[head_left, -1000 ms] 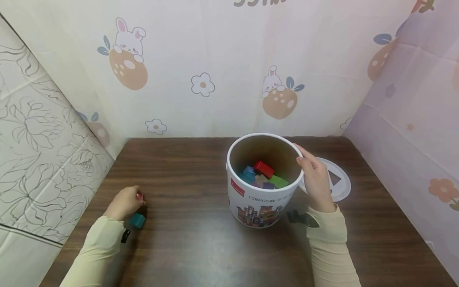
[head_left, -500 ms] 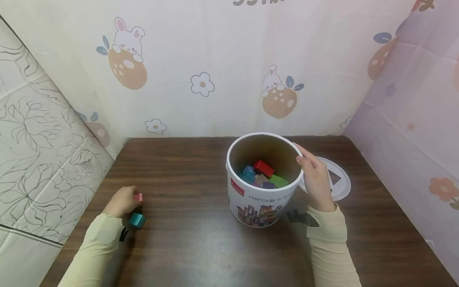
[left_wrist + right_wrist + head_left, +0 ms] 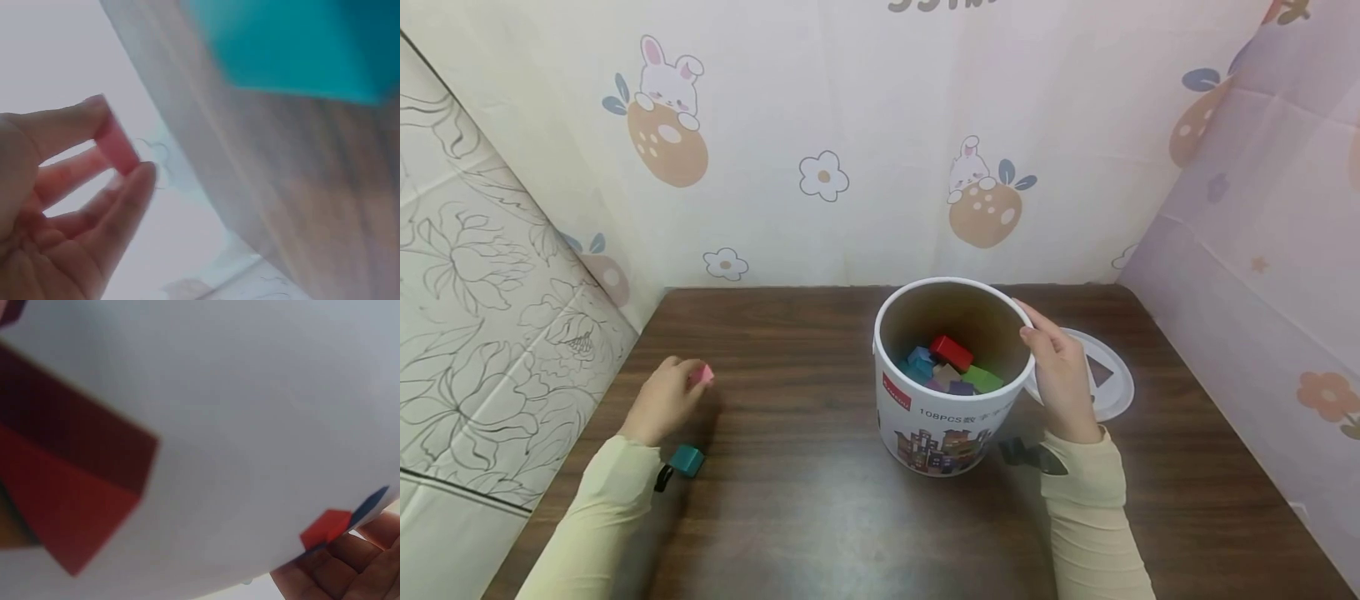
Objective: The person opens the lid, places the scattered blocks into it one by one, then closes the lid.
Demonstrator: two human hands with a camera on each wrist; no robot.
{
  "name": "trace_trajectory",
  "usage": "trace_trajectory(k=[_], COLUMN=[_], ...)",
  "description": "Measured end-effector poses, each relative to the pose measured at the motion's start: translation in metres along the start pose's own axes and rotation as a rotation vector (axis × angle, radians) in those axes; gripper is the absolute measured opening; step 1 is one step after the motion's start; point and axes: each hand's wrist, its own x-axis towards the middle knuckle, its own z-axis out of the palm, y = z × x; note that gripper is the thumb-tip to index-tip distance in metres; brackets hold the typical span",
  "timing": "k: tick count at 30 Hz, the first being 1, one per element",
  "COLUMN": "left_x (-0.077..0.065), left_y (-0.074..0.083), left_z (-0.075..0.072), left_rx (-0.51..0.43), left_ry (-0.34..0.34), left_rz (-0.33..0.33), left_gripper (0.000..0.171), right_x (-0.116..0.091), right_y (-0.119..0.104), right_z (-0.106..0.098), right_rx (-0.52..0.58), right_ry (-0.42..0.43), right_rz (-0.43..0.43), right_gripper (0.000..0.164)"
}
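Between thumb and fingertips my left hand (image 3: 666,400) pinches a small pink block (image 3: 117,147), raised off the table at the left. Just below that hand, a teal block (image 3: 687,460) lies on the tabletop; it looms large and blurred in the left wrist view. My right hand (image 3: 1063,379) grips the rim of a white bucket (image 3: 891,417) on its right side, thumb over the edge. Inside the bucket lie several coloured blocks, among them a red block (image 3: 952,353) and a green block (image 3: 982,380). The right wrist view is mostly filled by the bucket's printed wall.
A white lid (image 3: 1120,387) with a dark triangular opening lies behind my right hand. The brown wooden table (image 3: 790,500) meets a curtain (image 3: 760,167) printed with rabbits at its back edge. Patterned panels stand along both sides.
My left hand has picked up the pink block from beside the teal one and moved it up and away from me. The right hand and the bucket stay put.
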Motion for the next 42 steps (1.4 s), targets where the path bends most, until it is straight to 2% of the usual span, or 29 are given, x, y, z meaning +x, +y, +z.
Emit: trace_trajectory(k=[4,9,16,22,27,33,37,42], left_x=[0.010,0.021,0.033,0.043,0.053,0.066,0.076,0.086], left_y=[0.021,0.054,0.107,0.155,0.191,0.229,0.250,0.270], left_z=[-0.003,-0.010,-0.023,-0.027,-0.024,-0.019,-0.017,-0.014], left_rx=[-0.046,-0.098,-0.194,-0.271,-0.312,-0.295,-0.273,-0.267], left_ry=[0.076,0.123,0.137,0.157,0.117,0.070,0.017,-0.101], left_rz=[0.054,0.137,0.260,0.418,0.521,0.630,0.652,0.638], left_gripper=[0.029,0.031,0.038,0.042,0.046,0.047,0.048,0.046], right_x=[0.000,-0.001,-0.001,0.000,0.001,0.001,0.001,0.001], right_y=[0.000,-0.001,-0.002,-0.001,0.000,0.000,0.000,0.000], right_z=[0.000,0.000,0.000,0.000,-0.001,-0.001,-0.001,0.000], right_rx=[0.000,0.007,0.000,-0.001,-0.001,0.014,0.025,0.022], right_ry=[0.003,-0.003,-0.005,0.000,0.001,0.001,0.001,0.001], right_rz=[0.007,0.011,0.000,0.000,-0.008,-0.005,-0.005,0.001], right_gripper=[0.041,0.042,0.042,0.042,0.042,0.042,0.042,0.042])
